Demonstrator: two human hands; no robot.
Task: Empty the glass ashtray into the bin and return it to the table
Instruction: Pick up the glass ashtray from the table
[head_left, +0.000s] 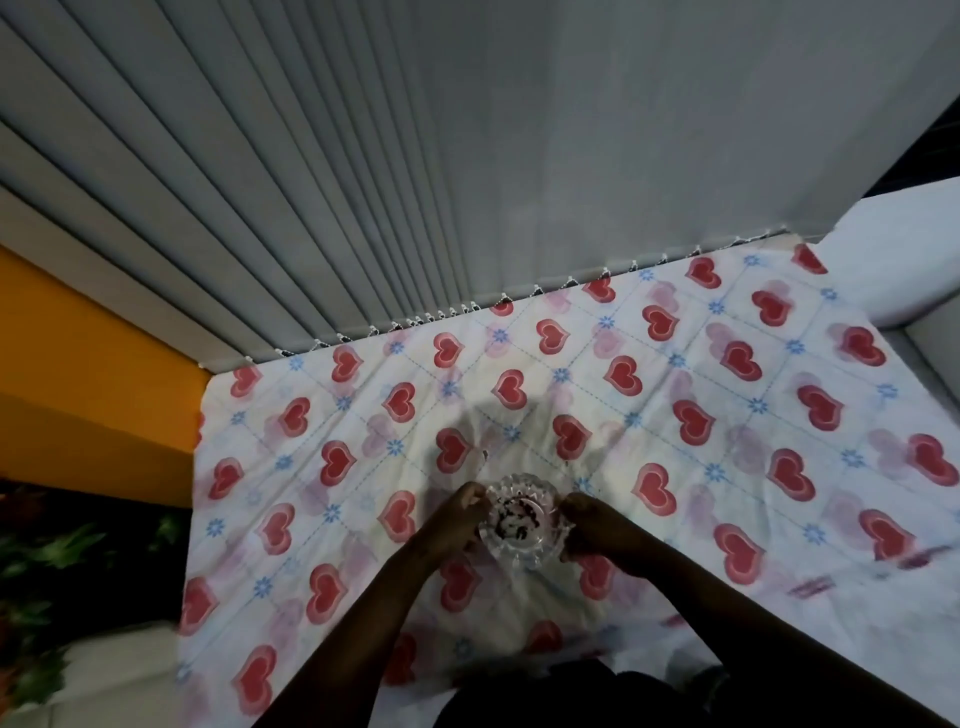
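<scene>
A clear cut-glass ashtray (522, 522) with dark ash and bits in its bowl sits near the front middle of the table (727, 415), which is covered by a white cloth printed with red hearts. My left hand (457, 525) grips the ashtray's left rim and my right hand (597, 527) grips its right rim. Whether the ashtray rests on the cloth or is just off it I cannot tell. No bin is in view.
Grey vertical blinds (363, 182) hang along the table's far edge. An orange wall (93, 364) stands at the left, with dark floral fabric (62, 561) below it. A white cushioned seat (904, 260) lies at the far right.
</scene>
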